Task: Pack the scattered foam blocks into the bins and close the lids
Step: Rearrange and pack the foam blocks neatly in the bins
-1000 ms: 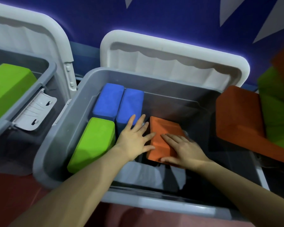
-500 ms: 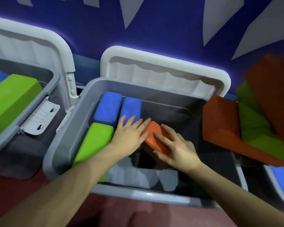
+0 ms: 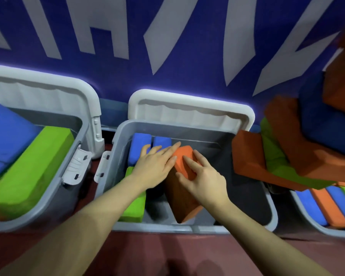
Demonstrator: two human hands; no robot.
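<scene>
An orange foam block (image 3: 184,204) stands tilted on edge inside the middle grey bin (image 3: 247,156). My right hand (image 3: 204,179) grips its upper end, fingers curled over the top and thumb on the near face. Straight fingers of my left hand (image 3: 154,166) press against the block's left side. Two blue blocks (image 3: 145,145) lie at the bin's back left, and a green block (image 3: 133,204) lies in front of them, partly under my left forearm. The bin's white lid (image 3: 189,108) stands open against the wall.
A left bin (image 3: 68,176) holds blue and green blocks, its lid open. To the right, a pile of orange, green and blue blocks (image 3: 299,148) overhangs the middle bin's right rim. A third bin (image 3: 311,226) at the far right holds several blocks. The floor is dark red.
The orange block has been tipped up from lying flat to standing on edge. My right hand went from lying flat on it to gripping its top. The view rose and pulled back.
</scene>
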